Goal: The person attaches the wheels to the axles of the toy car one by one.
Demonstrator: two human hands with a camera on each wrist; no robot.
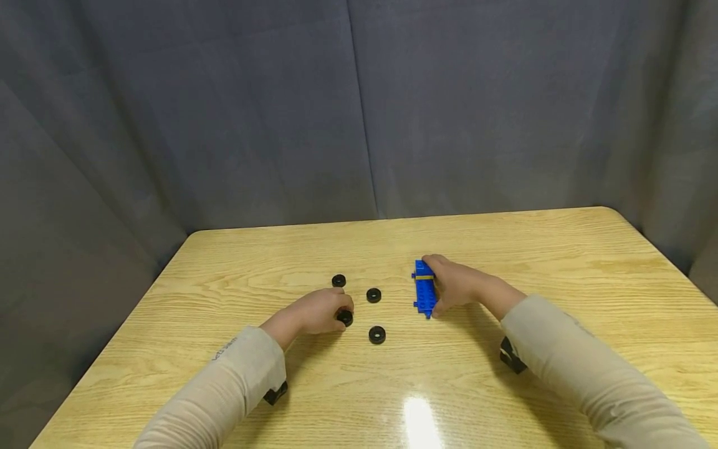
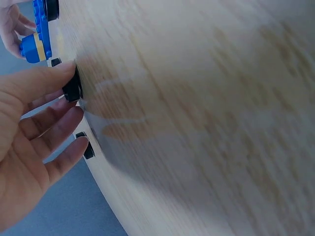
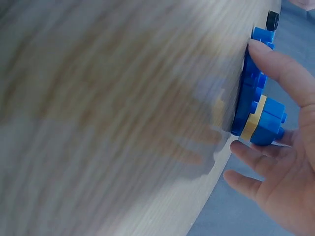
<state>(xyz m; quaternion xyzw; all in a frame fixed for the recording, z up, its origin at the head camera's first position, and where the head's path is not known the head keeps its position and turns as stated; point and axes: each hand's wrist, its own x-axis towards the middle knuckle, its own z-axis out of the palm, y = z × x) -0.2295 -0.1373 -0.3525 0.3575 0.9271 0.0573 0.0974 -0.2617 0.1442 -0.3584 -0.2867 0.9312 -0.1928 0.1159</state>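
My left hand [image 1: 321, 312] is low over the wood table, left of centre. Its thumb and fingertips pinch a black toy wheel [image 1: 344, 318], also seen in the left wrist view as a black wheel [image 2: 74, 87] close to the tabletop. Around it lie three more wheels: one beyond the hand [image 1: 339, 280], one to its right [image 1: 373, 295] and one nearer [image 1: 377, 335]. My right hand [image 1: 457, 284] grips a blue building-block car base [image 1: 424, 296] by its right side, thumb at the near end. A yellow layer [image 3: 254, 118] sits under a blue block at the far end.
The wood table [image 1: 235, 262] has rounded far corners. A grey curtain [image 1: 269, 125] hangs behind it and along both sides. Black wrist devices [image 1: 512, 357] sit under both sleeves. A bright reflection shows on the table's near part.
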